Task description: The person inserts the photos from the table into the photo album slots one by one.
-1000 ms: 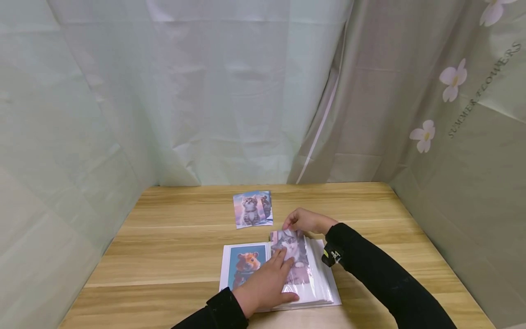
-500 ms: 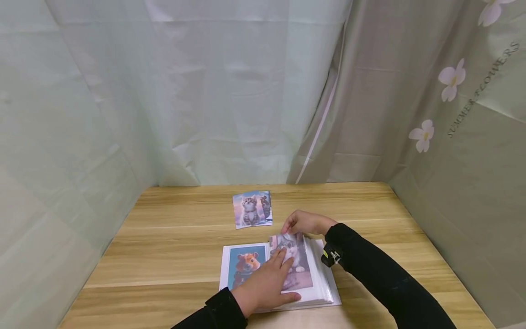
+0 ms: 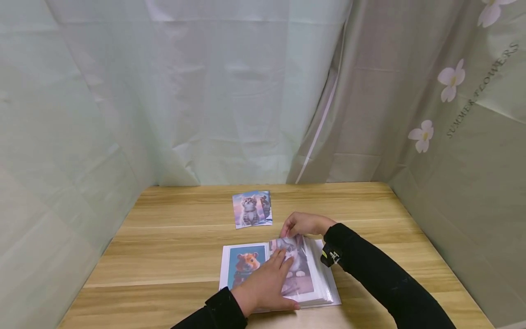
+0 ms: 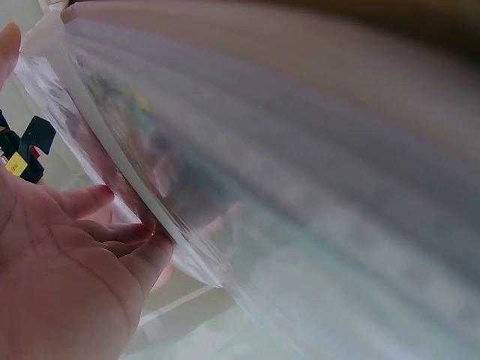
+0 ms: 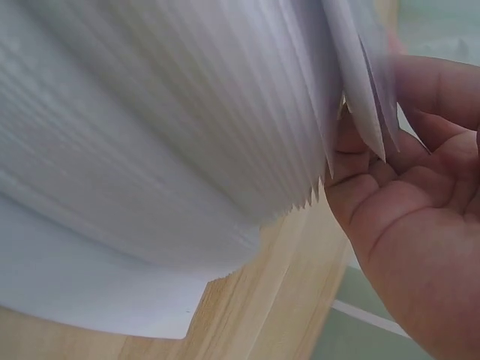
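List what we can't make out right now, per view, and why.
- Head: lower hamster picture, behind the left hand.
- Head: part of the cat photo, under that hand's fingers.
- Head: most of the underlying photo, covered by the tabby kitten photo.
- Left wrist: detail on the album pages, blurred.
- Right wrist: right hand, cut off by the right edge; some fingers hidden behind album pages.
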Available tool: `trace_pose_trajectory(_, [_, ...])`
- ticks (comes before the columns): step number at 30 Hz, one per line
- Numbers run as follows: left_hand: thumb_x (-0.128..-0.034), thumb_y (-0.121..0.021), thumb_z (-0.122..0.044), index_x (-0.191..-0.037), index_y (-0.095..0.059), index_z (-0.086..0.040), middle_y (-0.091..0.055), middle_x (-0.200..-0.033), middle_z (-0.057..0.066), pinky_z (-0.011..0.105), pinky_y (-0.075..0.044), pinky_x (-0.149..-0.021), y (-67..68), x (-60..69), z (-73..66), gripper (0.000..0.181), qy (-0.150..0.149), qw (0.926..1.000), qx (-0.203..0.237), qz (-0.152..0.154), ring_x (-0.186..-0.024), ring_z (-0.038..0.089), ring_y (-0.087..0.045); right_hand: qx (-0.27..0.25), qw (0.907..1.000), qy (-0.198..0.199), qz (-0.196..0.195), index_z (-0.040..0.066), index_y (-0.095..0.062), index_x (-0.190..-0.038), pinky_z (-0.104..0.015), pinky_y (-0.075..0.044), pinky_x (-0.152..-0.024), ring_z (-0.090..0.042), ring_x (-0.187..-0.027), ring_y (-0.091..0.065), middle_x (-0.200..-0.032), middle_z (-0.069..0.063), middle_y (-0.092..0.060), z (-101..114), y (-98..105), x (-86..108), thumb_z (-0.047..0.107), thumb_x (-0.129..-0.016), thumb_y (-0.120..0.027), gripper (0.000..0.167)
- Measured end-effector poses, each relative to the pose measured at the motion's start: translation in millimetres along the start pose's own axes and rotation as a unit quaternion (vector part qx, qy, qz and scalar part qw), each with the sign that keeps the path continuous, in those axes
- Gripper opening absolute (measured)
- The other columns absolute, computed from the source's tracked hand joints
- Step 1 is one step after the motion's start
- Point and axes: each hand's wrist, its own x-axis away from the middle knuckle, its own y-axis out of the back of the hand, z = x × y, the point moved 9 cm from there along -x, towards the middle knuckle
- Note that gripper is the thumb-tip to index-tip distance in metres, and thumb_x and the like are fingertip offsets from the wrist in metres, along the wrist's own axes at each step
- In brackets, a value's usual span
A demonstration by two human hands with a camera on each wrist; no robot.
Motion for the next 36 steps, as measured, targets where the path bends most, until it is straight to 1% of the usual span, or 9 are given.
trace_pose_trajectory(9, [-0.0769, -0.064, -0.078, -0.155, -0.035, -0.009, -0.022, -0.163, 0.019, 0.045, -0.037, -0.113, 0.5, -0.1, 0.0, 0.109, 0.001, 0.9999, 0.015, 0.005, -0.151, 0.035, -0.020, 0.012, 0.9998, -0.004, 0.013, -0.005, -0.074, -0.096, -0.022, -0.047, -0.057, -0.011, -0.068, -0.055, -0.083, -0.002, -0.070, 3.0, -4.8, 2.2, -0.011, -0.089, -0.061, 0.017])
trace_pose_trajectory(12, [-0.0769, -0.064, -0.078, -0.155, -0.035, -0.009, -0.023, -0.163, 0.020, 0.044, -0.037, -0.113, 1.0, -0.1, 0.0, 0.109, 0.000, 0.9998, 0.018, 0.005, -0.150, 0.036, -0.020, 0.031, 0.9995, -0.002, 0.010, -0.003, -0.075, -0.095, -0.022, -0.046, -0.058, -0.011, -0.067, -0.054, -0.083, -0.002, -0.070, 6.1, -4.9, 3.4, -0.011, -0.089, -0.062, 0.017])
trace_pose_trajectory(18, [-0.0774, -0.063, -0.078, -0.155, -0.035, -0.009, -0.023, -0.163, 0.020, 0.045, -0.036, -0.114, 1.9, 0.4, 0.7, 0.108, 0.001, 0.9998, 0.020, 0.005, -0.150, 0.036, -0.020, 0.077, 0.9969, 0.015, 0.007, -0.002, -0.077, -0.091, -0.020, -0.046, -0.060, -0.009, -0.066, -0.054, -0.080, -0.001, -0.070, 12.3, -5.9, 2.9, -0.014, -0.085, -0.064, 0.019])
trace_pose_trajectory(28, [-0.0769, -0.063, -0.079, -0.156, -0.034, -0.010, -0.022, -0.163, 0.020, 0.044, -0.036, -0.114, 1.7, 0.7, 0.0, 0.109, 0.001, 0.9999, 0.012, 0.008, -0.151, 0.035, -0.019, 0.084, 0.9964, 0.007, 0.003, 0.000, -0.078, -0.091, -0.021, -0.047, -0.062, -0.010, -0.068, -0.055, -0.081, -0.001, -0.070, 10.3, -7.7, 2.8, -0.014, -0.086, -0.064, 0.020])
trace_pose_trajectory(30, [-0.0769, -0.062, -0.079, -0.156, -0.033, -0.009, -0.022, -0.163, 0.020, 0.043, -0.036, -0.114, 1.9, 1.0, -0.7, 0.110, -0.001, 1.0000, 0.005, 0.005, -0.151, 0.035, -0.019, 0.089, 0.9959, 0.013, -0.001, 0.001, -0.078, -0.092, -0.021, -0.048, -0.062, -0.010, -0.070, -0.056, -0.082, 0.000, -0.070, 11.6, -6.7, 4.1, -0.013, -0.087, -0.064, 0.020])
trace_pose_trajectory(32, [-0.0769, -0.061, -0.080, -0.156, -0.032, -0.008, -0.022, -0.163, 0.020, 0.043, -0.036, -0.114, 2.0, 1.4, -1.6, 0.111, -0.003, 1.0000, -0.004, 0.002, -0.151, 0.035, -0.019, 0.103, 0.9943, 0.028, -0.008, 0.000, -0.077, -0.093, -0.021, -0.049, -0.064, -0.009, -0.072, -0.057, -0.084, -0.001, -0.070, 14.8, -4.6, 5.9, -0.012, -0.088, -0.064, 0.018])
trace_pose_trajectory(36, [-0.0777, -0.059, -0.081, -0.156, -0.032, -0.005, -0.023, -0.163, 0.020, 0.041, -0.034, -0.115, 4.1, 2.4, -5.8, 0.113, -0.010, 0.9996, -0.026, -0.011, -0.150, 0.035, -0.020, 0.133, 0.9887, 0.059, -0.035, -0.001, -0.076, -0.094, -0.022, -0.051, -0.070, -0.007, -0.075, -0.058, -0.086, -0.001, -0.071, 20.5, 2.5, 10.8, -0.008, -0.089, -0.064, 0.015])
